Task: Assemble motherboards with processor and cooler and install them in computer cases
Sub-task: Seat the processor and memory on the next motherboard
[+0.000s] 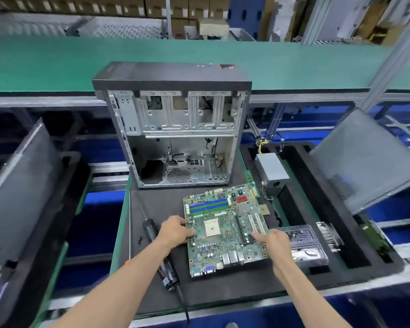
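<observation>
Both hands, left hand [175,229] and right hand [271,240], are grasping the motherboard [225,227] by opposite edges at lower centre; keeping fingers off the empty CPU socket [211,228] is advisable.

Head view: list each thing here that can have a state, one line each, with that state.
motherboard: flat on the black mat, socket empty, no cooler fitted.
computer case: upright, side open, no board inside.
left hand: gripping the board's left edge.
right hand: gripping the board's right edge.
electric screwdriver: lying on the mat, unheld.
power supply: outside the case, on the right tray.
</observation>
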The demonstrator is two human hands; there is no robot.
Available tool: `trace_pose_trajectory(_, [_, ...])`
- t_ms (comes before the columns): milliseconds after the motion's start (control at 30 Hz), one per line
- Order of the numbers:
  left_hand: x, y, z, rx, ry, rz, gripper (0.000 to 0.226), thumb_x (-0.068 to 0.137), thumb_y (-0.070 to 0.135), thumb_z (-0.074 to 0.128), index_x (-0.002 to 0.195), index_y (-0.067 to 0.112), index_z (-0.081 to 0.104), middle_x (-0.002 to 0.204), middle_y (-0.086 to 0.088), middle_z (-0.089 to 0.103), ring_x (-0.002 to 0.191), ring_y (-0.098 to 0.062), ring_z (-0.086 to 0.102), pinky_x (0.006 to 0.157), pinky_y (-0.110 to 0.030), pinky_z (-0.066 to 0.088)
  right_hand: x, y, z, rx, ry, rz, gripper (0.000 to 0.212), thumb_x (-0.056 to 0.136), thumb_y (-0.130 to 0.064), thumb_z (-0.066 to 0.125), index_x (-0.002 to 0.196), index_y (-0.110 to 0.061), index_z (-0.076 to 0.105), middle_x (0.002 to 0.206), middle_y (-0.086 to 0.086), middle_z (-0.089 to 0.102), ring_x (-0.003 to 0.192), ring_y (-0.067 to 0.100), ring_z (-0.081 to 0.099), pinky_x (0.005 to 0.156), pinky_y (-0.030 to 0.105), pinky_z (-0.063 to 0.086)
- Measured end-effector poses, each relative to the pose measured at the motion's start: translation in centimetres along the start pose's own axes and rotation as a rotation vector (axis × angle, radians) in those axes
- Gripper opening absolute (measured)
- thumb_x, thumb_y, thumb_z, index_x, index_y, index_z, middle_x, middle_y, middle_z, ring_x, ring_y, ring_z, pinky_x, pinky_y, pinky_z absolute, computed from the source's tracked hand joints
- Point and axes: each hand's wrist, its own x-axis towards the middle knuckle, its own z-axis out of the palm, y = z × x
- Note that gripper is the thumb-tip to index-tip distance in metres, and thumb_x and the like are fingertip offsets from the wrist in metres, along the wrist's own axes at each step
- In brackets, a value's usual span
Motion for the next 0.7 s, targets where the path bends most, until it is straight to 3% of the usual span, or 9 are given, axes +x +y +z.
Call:
trace_pose_trajectory(100, [0.1,0.2,-0.3,0.140,0.063,-0.023,0.052,0.082,0.024,0.083,0.124,0.002,0.061,0.114,-0.010,0.069,0.101,-0.023,0.069,0.093,-0.037,0.056,0.6,0.6,1.2,-0.047,-0.102,0.004,0.020,0.090,-0.011,0.074,0.100,-0.010,0.056,0.092,-0.007,0.056,0.094,0.014,0.052,0.097,0.041,0.032])
trace_pose_trajectory(167, [0.3,0.5,-0.5,0.209,0.103,-0.061,0.050,0.082,0.025,0.082,0.121,0.004,0.060,0.113,-0.011,0.068,0.101,-0.024,0.066,0.091,-0.035,0.055,1.3,0.9,1.7,-0.162,-0.132,-0.009,0.019,0.094,-0.017,0.070,0.098,-0.008,0.053,0.110,0.003,0.062,0.091,0.004,0.053,0.096,0.039,0.036])
trace_pose_trajectory(267, [0.8,1.2,-0.7,0.325,0.116,-0.081,0.035,0.081,0.026,0.081,0.099,0.006,0.058,0.102,-0.011,0.068,0.090,-0.023,0.066,0.079,-0.033,0.054,2.3,0.8,1.8,-0.423,-0.125,-0.082,0.036,0.098,-0.034,0.064,0.119,-0.007,0.051,0.129,0.013,0.058,0.109,0.023,0.056,0.094,0.039,0.043])
trace_pose_trajectory(367, [1.0,1.8,-0.9,0.488,0.147,-0.047,0.029,0.079,0.021,0.075,0.082,0.012,0.048,0.089,-0.008,0.063,0.083,-0.023,0.065,0.068,-0.032,0.050,2.8,-0.1,1.5,-0.868,-0.143,-0.232,0.052,0.097,-0.053,0.056,0.112,-0.004,0.056,0.112,0.014,0.065,0.090,0.024,0.057,0.078,0.035,0.047])
trace_pose_trajectory(500, [1.5,2.2,-0.8,0.674,0.135,0.035,0.027,0.082,0.019,0.068,0.075,0.016,0.042,0.081,-0.002,0.052,0.077,-0.022,0.058,0.064,-0.029,0.045,2.7,-0.9,1.5,-1.335,-0.185,-0.424,0.058,0.100,-0.062,0.037,0.106,-0.010,0.062,0.109,0.011,0.065,0.100,0.031,0.063,0.076,0.038,0.048])
trace_pose_trajectory(600, [1.5,2.6,-0.8,0.840,0.123,0.104,0.023,0.086,0.019,0.065,0.080,0.015,0.043,0.082,-0.003,0.045,0.075,-0.023,0.051,0.066,-0.031,0.043,2.8,-2.3,1.7,-1.448,-0.138,-0.571,0.050,0.098,-0.061,0.040,0.085,-0.016,0.059,0.094,0.005,0.064,0.090,0.027,0.065,0.070,0.036,0.047])
trace_pose_trajectory(700, [1.4,3.0,-0.6,0.940,0.149,0.219,0.021,0.086,0.015,0.062,0.077,0.014,0.043,0.086,-0.006,0.046,0.076,-0.026,0.048,0.065,-0.036,0.046,3.5,-3.4,2.7,-1.347,-0.162,-0.744,0.038,0.099,-0.053,0.045,0.091,-0.017,0.054,0.092,0.001,0.058,0.083,0.022,0.061,0.070,0.035,0.050])
